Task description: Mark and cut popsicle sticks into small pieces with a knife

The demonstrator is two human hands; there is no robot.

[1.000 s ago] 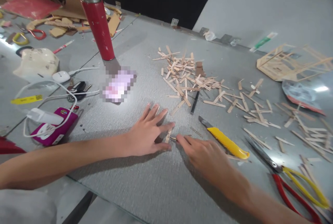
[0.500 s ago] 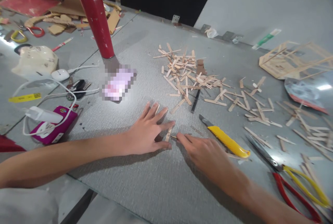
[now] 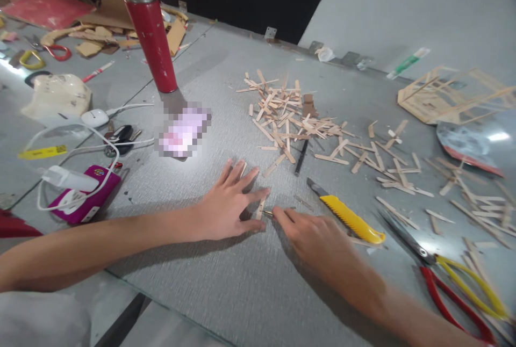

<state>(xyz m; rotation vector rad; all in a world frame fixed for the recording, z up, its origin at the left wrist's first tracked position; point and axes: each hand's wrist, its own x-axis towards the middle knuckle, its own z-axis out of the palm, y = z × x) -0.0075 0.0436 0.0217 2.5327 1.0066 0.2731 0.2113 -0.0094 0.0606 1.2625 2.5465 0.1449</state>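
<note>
My left hand (image 3: 230, 203) lies flat on the grey table (image 3: 226, 282) with its fingers spread, and its index finger and thumb press down on a short wooden stick (image 3: 260, 209). My right hand (image 3: 312, 237) is closed in a pinch on a thin tool with a small metal tip (image 3: 267, 213) that touches the stick's near end. What the tool is I cannot make out. A yellow utility knife (image 3: 346, 218) lies just right of my right hand.
A heap of cut wooden sticks (image 3: 290, 116) spreads behind the hands. Red-and-yellow pliers (image 3: 451, 277) lie at the right, and a stick frame model (image 3: 447, 97) far right. A red flask (image 3: 151, 35), a lit phone (image 3: 183, 132), a magenta box with white cables (image 3: 83, 199) stand left.
</note>
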